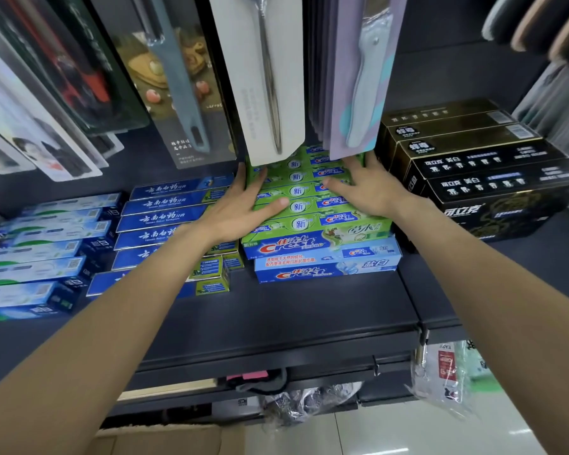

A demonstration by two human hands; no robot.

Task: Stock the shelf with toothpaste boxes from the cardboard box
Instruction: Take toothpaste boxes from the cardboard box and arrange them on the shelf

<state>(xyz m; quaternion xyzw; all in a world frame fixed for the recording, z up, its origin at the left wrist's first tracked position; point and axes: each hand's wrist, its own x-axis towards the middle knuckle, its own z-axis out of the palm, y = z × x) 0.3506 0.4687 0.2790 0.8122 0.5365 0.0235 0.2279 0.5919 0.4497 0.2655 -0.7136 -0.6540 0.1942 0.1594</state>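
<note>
A stack of green Crest toothpaste boxes (312, 205) lies on the dark shelf (276, 313), on top of blue Crest boxes (326, 267). My left hand (243, 205) presses flat on the stack's left side, fingers spread, thumb lying across the top. My right hand (368, 188) rests flat on the right side of the same stack. Neither hand wraps around a box. A corner of the cardboard box (165, 440) shows at the bottom edge, below the shelf.
Dark blue toothpaste boxes (165, 218) and pale blue ones (40, 257) fill the shelf to the left. Black and gold boxes (480, 165) stand to the right. Carded kitchen utensils (263, 77) hang just above the green stack. Bagged goods (440, 372) hang under the shelf.
</note>
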